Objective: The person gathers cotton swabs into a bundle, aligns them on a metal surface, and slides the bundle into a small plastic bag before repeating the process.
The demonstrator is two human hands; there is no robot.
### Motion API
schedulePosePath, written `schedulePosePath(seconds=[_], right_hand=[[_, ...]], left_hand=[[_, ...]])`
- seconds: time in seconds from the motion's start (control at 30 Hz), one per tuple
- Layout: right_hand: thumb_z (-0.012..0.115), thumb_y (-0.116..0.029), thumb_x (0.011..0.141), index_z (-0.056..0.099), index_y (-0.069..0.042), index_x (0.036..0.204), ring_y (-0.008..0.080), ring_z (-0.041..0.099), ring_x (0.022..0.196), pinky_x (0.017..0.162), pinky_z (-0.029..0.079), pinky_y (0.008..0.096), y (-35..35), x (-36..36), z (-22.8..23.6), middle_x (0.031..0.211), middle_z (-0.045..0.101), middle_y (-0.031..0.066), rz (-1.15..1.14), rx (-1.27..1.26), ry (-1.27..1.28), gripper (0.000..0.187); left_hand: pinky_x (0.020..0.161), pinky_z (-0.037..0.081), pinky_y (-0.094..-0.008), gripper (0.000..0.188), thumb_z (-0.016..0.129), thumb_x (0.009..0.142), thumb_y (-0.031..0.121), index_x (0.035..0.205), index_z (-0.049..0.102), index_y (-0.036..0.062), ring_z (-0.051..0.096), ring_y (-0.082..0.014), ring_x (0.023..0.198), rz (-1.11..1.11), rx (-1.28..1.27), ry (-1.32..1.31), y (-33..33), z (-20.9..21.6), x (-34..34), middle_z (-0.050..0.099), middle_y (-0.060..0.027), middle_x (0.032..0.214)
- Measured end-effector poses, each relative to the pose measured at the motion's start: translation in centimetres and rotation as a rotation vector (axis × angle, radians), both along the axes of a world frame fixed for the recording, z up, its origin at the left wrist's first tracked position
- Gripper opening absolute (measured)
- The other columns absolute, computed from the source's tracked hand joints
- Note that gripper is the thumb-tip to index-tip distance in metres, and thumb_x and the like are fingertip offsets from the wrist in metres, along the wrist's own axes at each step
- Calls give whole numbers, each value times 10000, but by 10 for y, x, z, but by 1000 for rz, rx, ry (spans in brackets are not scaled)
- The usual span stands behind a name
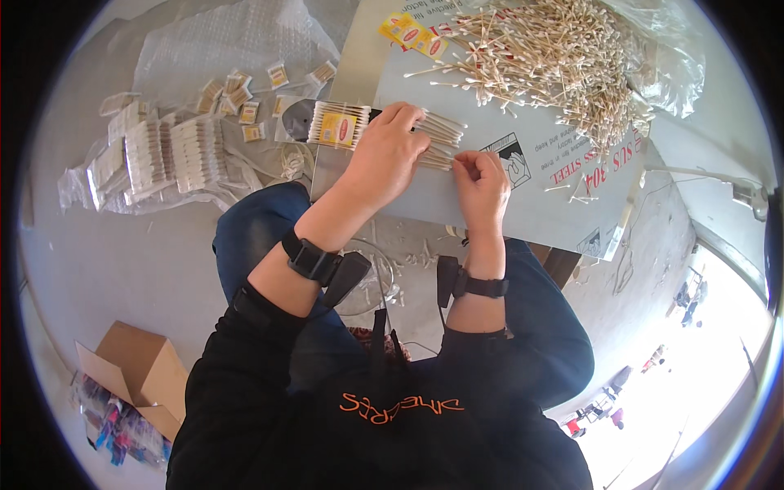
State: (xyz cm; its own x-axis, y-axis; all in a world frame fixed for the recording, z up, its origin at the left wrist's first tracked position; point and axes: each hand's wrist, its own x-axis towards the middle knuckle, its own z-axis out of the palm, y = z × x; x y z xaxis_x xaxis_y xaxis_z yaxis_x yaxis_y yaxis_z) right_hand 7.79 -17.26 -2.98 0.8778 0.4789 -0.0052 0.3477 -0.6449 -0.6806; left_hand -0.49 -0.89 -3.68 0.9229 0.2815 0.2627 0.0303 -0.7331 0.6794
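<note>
My left hand (390,151) lies with curled fingers over a row of cotton swabs (441,129), whose white tips stick out to its right. My right hand (483,189) pinches at the tip ends of the nearest swabs, thumb and forefinger together. Just left of my left hand, a flat row of cotton swabs with a yellow label (338,129) lies at the table's left edge, beside a dark round piece (300,120). What lies under my left palm is hidden. Both hands work low over the film-covered tabletop (408,196).
A large heap of loose cotton swabs (547,57) covers the table's far right, with yellow labels (412,35) beside it. Stacked swab packs (192,151) lie on plastic at left, near several small packs (237,90). An open cardboard box (143,371) stands at lower left.
</note>
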Motion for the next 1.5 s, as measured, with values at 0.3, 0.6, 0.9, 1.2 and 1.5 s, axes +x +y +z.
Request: schedulePosePath(seconds=[0.3, 0.6, 0.9, 1.2, 1.5], right_hand=[[721, -62, 734, 643, -48, 785, 207, 597, 648, 624, 481, 334, 2, 2, 2, 743, 591, 62, 96, -39, -64, 94], [710, -37, 737, 640, -37, 800, 214, 605, 637, 609, 491, 325, 0, 2, 1, 760, 596, 68, 64, 11, 4, 95], [694, -6, 756, 640, -35, 884, 180, 632, 661, 625, 515, 297, 3, 2, 2, 800, 613, 79, 3, 52, 29, 142], [709, -61, 747, 637, -73, 830, 263, 609, 687, 617, 491, 362, 2, 5, -4, 782, 600, 65, 90, -34, -106, 111], [701, -78, 744, 618, -78, 795, 277, 604, 702, 626, 481, 384, 6, 4, 4, 776, 590, 59, 96, -55, -91, 97]], left_hand=[[894, 473, -386, 66, 708, 698, 27, 745, 662, 34, 546, -309, 1103, -24, 50, 10, 2, 0, 0, 589, -131, 1109], [931, 462, -380, 79, 712, 712, 55, 790, 700, 50, 539, -292, 1126, -35, 56, 12, 0, 1, 0, 589, -126, 1134], [862, 485, -392, 129, 701, 724, 7, 845, 673, 40, 553, -320, 1061, 76, -104, -61, -2, -3, 4, 594, -115, 1111], [898, 463, -398, 187, 705, 694, 0, 871, 656, 39, 543, -312, 1072, 3, -9, -5, -1, -3, 3, 566, -107, 1133], [885, 460, -400, 209, 717, 671, -10, 853, 622, 31, 539, -315, 1070, 5, -5, 2, -2, -3, 3, 553, -118, 1123]])
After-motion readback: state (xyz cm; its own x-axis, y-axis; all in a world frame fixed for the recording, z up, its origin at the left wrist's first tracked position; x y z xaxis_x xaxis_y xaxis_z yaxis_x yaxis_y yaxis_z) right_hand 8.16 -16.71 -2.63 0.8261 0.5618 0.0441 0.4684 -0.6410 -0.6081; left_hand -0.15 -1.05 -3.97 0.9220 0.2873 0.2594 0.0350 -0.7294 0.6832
